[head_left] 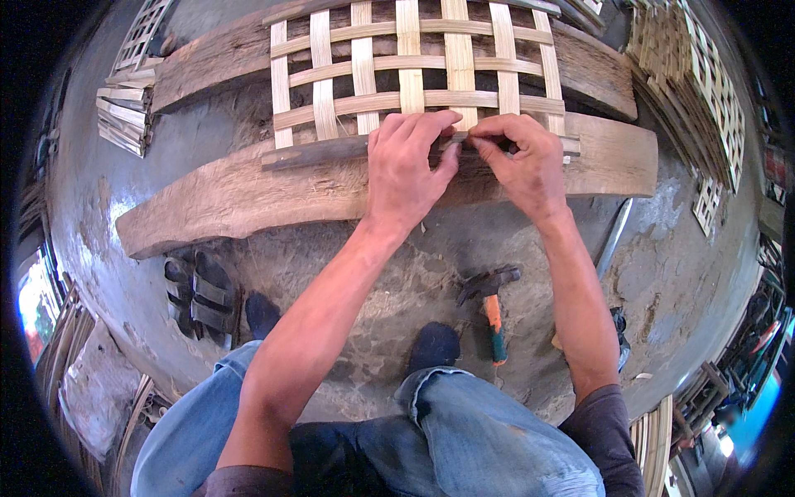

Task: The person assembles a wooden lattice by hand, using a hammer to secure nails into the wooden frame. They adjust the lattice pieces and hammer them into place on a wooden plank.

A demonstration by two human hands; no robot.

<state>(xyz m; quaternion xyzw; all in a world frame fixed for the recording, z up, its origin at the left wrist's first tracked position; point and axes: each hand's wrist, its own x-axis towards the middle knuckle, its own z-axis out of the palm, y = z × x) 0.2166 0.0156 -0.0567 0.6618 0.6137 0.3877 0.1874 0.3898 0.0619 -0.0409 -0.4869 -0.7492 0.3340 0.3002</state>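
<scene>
Lattice (pixel 410 66) of woven strips lies upper centre over wooden beam (pixel 232 199), and I see left hand (pixel 407 157) at its lower rail (pixel 323 151), thumb and fingers slightly parted, right hand (pixel 523 156) nearly pinched, can't tell what either grips.

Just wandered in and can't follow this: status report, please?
Left hand and right hand at near edge bar of woven panel. Panel lying over two wooden beams. Hammer on floor, apart from hands; nothing visibly in the way.

Lattice (pixel 411 83) cut by top edge; detail in right grip (pixel 530 159) unclear.
</scene>
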